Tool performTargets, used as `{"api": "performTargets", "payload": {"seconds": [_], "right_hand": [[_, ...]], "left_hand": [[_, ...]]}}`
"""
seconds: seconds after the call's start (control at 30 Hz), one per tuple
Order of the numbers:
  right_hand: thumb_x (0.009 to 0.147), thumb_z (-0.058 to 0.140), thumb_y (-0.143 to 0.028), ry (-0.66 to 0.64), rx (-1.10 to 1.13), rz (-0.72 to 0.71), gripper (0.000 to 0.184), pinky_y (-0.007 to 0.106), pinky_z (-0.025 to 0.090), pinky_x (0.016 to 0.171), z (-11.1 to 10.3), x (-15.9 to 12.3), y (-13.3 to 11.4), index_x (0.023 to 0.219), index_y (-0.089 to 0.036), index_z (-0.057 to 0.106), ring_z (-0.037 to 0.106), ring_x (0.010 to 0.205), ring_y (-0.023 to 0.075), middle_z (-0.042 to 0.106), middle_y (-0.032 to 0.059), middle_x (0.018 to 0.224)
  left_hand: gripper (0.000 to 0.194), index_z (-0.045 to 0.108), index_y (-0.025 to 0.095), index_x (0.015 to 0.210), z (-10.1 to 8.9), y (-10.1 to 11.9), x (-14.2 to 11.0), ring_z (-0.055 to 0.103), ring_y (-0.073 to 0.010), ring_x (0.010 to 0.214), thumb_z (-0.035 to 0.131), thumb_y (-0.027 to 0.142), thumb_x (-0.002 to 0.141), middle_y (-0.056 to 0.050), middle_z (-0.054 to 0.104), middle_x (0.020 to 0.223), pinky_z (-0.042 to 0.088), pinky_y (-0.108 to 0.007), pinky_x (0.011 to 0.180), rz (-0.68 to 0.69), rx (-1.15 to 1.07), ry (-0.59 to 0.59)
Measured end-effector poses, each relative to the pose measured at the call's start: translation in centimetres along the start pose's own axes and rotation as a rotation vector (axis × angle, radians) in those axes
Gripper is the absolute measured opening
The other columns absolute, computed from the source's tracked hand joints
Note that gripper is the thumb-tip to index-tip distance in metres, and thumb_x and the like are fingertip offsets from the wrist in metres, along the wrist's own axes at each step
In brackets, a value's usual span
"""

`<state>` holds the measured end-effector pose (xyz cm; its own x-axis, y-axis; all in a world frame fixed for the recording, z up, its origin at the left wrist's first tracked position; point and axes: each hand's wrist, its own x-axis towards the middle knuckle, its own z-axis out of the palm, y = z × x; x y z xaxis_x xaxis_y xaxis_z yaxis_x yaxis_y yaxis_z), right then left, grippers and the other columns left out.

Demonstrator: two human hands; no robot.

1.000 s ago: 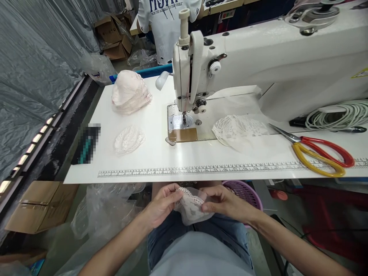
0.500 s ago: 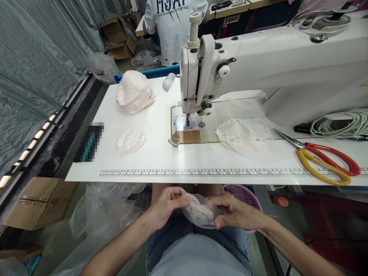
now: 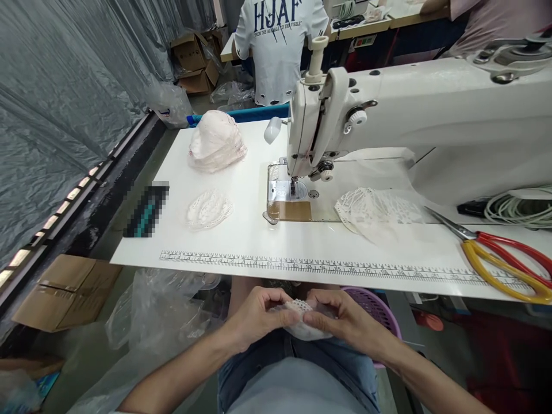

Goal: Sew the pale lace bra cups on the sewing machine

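Observation:
Over my lap, below the table's front edge, both hands pinch a small piece of white lace fabric (image 3: 307,329) with a scalloped, holed edge and a sheer part. My left hand (image 3: 263,313) grips its left side between thumb and fingers. On the other side my right hand (image 3: 340,316) pinches the lace close to the left thumb. Fingers cover much of the piece. On the table lie a flat lace piece (image 3: 209,209) at left and another lace piece (image 3: 366,208) right of the needle. A stack of pale fabric cups (image 3: 216,141) sits behind the left one.
A white sewing machine (image 3: 328,126) stands on the white table (image 3: 250,241), which has a printed ruler along its front. Scissors (image 3: 495,253) with red and yellow handles lie at right. A purple basket (image 3: 377,310) is below. A person in a white shirt (image 3: 278,52) sits beyond.
My right hand has moved left along the lace, so both thumbs are now near each other at its edge. The camera view has shifted and tilted slightly.

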<state>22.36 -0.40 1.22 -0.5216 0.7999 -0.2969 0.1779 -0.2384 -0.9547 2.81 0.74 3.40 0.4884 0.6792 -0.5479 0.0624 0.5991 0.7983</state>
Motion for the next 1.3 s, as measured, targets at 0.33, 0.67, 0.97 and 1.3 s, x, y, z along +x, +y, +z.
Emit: {"api": "performTargets", "payload": {"seconds": [0.33, 0.67, 0.97, 1.3], "right_hand": [[0.080, 0.058, -0.049, 0.034, 0.065, 0.056, 0.037, 0.022, 0.023, 0.049, 0.0, 0.4, -1.6, 0.065, -0.016, 0.049, 0.030, 0.054, 0.0086, 0.036, -0.0045, 0.057], [0.082, 0.054, -0.051, 0.032, 0.104, -0.038, 0.041, 0.022, 0.021, 0.046, -0.2, 2.2, -4.1, 0.062, -0.018, 0.040, 0.027, 0.051, 0.0074, 0.030, -0.0064, 0.054], [0.090, 0.040, -0.038, 0.330, -0.638, -0.261, 0.035, 0.023, 0.034, 0.046, -7.8, 6.9, -5.6, 0.065, -0.017, 0.054, 0.047, 0.049, 0.0123, 0.052, 0.0004, 0.056], [0.090, 0.037, -0.003, 0.297, -1.364, -0.919, 0.029, 0.026, 0.045, 0.056, -12.0, 10.3, -4.7, 0.105, -0.012, 0.060, 0.063, 0.084, 0.0173, 0.065, 0.0097, 0.111]], "left_hand": [[0.031, 0.064, 0.010, 0.075, -0.4, 0.4, -0.5, 0.047, -0.0114, 0.065, 0.074, 0.037, 0.065, -0.002, 0.058, 0.069, 0.035, -0.022, 0.062, 0.049, 0.060, 0.087], [0.026, 0.060, 0.012, 0.070, -0.7, 4.8, -1.4, 0.046, -0.0102, 0.062, 0.061, 0.037, 0.076, 0.000, 0.054, 0.065, 0.036, -0.020, 0.059, 0.161, 0.256, 0.188], [0.020, 0.064, 0.011, 0.074, -5.8, 15.6, 9.7, 0.047, -0.0093, 0.055, 0.055, 0.029, 0.077, -0.001, 0.056, 0.063, 0.033, -0.019, 0.048, 0.223, 1.031, -0.028], [0.009, 0.065, 0.015, 0.071, -5.2, 16.8, 15.3, 0.054, -0.0111, 0.063, 0.056, 0.016, 0.074, 0.000, 0.063, 0.070, 0.038, -0.019, 0.055, 0.290, 1.168, -0.124]]}}
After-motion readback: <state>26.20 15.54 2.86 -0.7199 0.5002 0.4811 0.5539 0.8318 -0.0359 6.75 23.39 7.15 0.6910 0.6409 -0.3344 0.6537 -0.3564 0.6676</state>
